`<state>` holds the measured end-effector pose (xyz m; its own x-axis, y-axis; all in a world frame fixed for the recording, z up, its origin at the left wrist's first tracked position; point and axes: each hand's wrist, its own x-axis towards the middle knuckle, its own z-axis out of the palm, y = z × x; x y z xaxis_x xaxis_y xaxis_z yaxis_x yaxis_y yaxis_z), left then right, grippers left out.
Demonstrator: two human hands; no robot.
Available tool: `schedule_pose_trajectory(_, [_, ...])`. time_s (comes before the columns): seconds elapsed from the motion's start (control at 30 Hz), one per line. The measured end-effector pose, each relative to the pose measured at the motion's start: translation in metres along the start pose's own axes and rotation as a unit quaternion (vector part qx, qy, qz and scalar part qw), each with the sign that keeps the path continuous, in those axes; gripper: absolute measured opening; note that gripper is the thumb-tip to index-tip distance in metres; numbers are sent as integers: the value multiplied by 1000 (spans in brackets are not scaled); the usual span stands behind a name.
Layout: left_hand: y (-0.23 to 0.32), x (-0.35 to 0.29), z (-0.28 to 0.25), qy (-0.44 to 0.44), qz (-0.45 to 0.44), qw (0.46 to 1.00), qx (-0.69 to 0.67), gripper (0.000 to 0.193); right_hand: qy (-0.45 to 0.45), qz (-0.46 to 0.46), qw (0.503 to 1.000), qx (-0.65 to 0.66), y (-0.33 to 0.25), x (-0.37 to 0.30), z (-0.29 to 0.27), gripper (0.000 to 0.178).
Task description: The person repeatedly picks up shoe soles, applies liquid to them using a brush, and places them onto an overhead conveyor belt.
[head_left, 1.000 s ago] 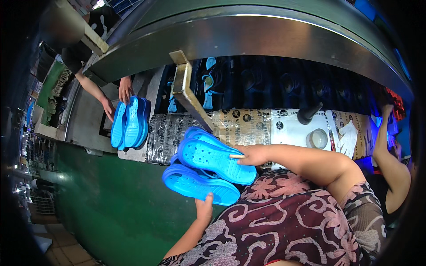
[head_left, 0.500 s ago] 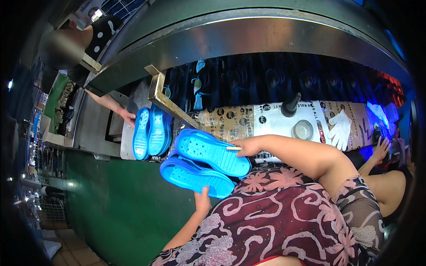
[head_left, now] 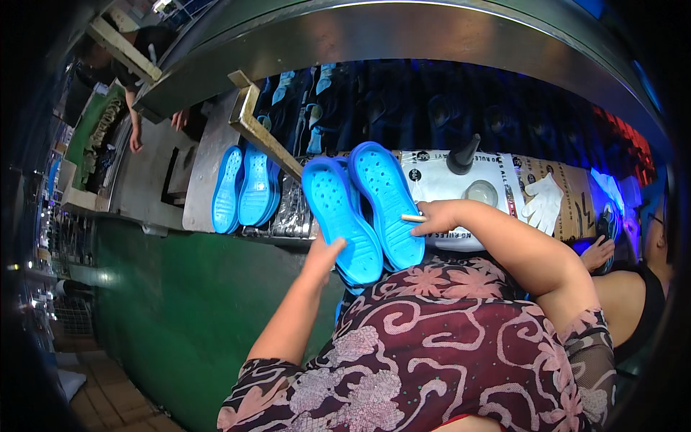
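Observation:
Two small stacks of bright blue shoe soles are in front of me, side by side, their dotted ends pointing away. My left hand (head_left: 324, 255) is closed on the near outer edge of the left blue soles (head_left: 335, 209), thumb on top. My right hand (head_left: 436, 218) grips the right blue soles (head_left: 383, 191) at their outer side. A short pale stick (head_left: 412, 218) also sticks out from the fingers of that hand. How many soles lie underneath is hidden. More blue soles (head_left: 228, 189) stand farther left on a metal plate (head_left: 198, 205).
A bent metal bracket (head_left: 259, 137) juts out just beyond the soles. Right of them are a black cone (head_left: 464, 157), a round dish (head_left: 481, 193) and a white glove (head_left: 543, 205) on cardboard. A co-worker's hand (head_left: 135, 140) is far left; another's hand (head_left: 597, 253) is at right.
The held soles have swung from lying slanted to pointing away from me, and the two stacks have spread apart. The co-worker's hand at left has left the soles on the metal plate.

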<state>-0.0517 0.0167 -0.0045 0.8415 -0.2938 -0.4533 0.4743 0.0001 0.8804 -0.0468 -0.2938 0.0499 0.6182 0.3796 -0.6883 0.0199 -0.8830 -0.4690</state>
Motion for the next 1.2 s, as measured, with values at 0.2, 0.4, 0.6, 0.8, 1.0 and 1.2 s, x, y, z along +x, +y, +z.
schedule_pose_trajectory(0.2, [43, 23, -16, 6, -11, 999, 42, 48, 13, 18, 999, -30, -13, 3, 1, 93])
schedule_pose_trajectory(0.4, [5, -50, -10, 166, -107, 980, -3, 70, 20, 8, 999, 38, 0, 30, 8, 100])
schedule_pose_trajectory(0.6, [6, -20, -26, 143, -12, 989, -32, 54, -85, 40, 990, 105, -27, 55, -11, 89])
schedule_pose_trajectory(0.8, [22, -9, -39, 186, 6, 980, -63, 52, 36, -26, 999, -22, -25, 30, -21, 89])
schedule_pose_trajectory(1.0, [27, -49, -8, 190, 191, 895, 355, 20, 206, -86, 960, 168, -5, -29, -42, 33])
schedule_pose_trajectory(1.2, [16, -48, 28, 78, 105, 932, 339, 58, 461, -173, 657, 571, 22, -100, -28, 42])
